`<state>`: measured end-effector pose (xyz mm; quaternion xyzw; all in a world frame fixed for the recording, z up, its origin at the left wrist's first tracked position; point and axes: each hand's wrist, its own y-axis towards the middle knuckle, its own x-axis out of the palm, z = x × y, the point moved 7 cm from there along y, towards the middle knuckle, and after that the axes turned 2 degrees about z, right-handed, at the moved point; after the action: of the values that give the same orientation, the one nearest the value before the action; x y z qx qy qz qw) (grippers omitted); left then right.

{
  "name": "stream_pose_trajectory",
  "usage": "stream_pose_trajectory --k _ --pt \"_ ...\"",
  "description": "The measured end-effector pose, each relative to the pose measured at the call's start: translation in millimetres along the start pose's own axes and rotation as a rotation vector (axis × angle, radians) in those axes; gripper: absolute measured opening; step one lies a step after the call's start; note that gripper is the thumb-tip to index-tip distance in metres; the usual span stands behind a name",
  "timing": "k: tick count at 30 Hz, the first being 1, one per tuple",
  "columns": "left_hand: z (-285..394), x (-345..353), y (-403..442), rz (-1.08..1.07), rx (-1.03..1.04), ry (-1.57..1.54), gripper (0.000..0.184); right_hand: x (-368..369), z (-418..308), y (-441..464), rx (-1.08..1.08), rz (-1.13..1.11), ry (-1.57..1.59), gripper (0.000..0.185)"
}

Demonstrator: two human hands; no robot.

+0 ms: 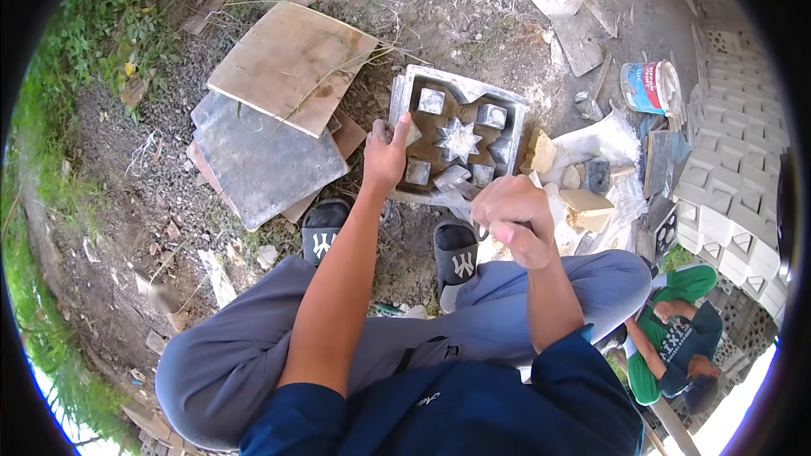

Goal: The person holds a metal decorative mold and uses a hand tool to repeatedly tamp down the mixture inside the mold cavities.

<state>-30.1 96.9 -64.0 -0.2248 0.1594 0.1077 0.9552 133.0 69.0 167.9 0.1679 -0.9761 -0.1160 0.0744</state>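
Grey mould (431,198) is lying on the ground beyond the sandals (456,247); left hand (386,156) is grasping its left rim, right hand (517,215) is clenching a trowel-like tool (453,177); doing this well seems to mean bracing firmly, easing the tool lightly between raised blocks (491,116)

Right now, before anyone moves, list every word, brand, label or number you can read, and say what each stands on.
"NY": left sandal
"NY": right sandal
Too small or blurred to read: the lettering on the paint bucket, navy shirt and other person's shirt.
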Motion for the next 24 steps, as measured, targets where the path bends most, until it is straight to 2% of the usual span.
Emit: stream_pose_trajectory --k 2,3,5,7,8,11,12,13,16,18,22,24 --pt "7.1 -4.0 0.0 -0.025 -0.027 0.007 0.072 10.9 -22.3 5.2 0.035 -0.242 0.067 0.053" --pt "7.3 -4.6 -0.5 -0.026 -0.028 0.013 0.073 11.0 -29.7 6.3 0.025 -0.271 0.077 0.051" --pt "8.1 -4.1 -3.4 -0.03 -0.008 0.004 0.074 6.1 2.0 -1.9 0.048 -0.228 0.063 0.049" --pt "0.9 2.2 0.9 -0.056 0.002 0.011 0.073 8.5 4.4 3.2 0.029 -0.13 0.03 0.045" --pt "-3.8 4.5 4.7 -0.08 0.007 0.031 0.072 7.7 -3.5 5.9 0.017 -0.131 0.03 0.045" --pt "3.9 -4.0 0.1 -0.029 -0.03 0.022 0.073 17.4 -27.5 7.8 -0.011 -0.317 0.09 0.043" --pt "3.2 -2.8 -1.6 -0.019 -0.032 0.017 0.074 20.4 -16.4 2.6 -0.001 -0.318 0.09 0.043" --pt "2.2 -1.3 0.4 -0.065 -0.03 -0.002 0.074 19.0 0.8 0.8 0.002 -0.2 0.059 0.046" --pt "4.1 0.4 1.5 -0.085 -0.046 -0.005 0.073 12.2 -9.7 9.0 -0.025 -0.206 0.049 0.05" --pt "2.3 -2.8 -1.9 -0.06 -0.052 0.0 0.074 16.1 -28.9 7.7 -0.013 -0.312 0.111 0.049" --pt "7.8 -1.3 -1.0 -0.032 -0.016 -0.002 0.074 13.0 1.9 7.4 -0.029 -0.167 0.045 0.055" --pt "3.6 -1.3 0.1 -0.053 -0.054 0.021 0.072 14.7 -12.4 7.2 -0.069 -0.172 0.067 0.052"
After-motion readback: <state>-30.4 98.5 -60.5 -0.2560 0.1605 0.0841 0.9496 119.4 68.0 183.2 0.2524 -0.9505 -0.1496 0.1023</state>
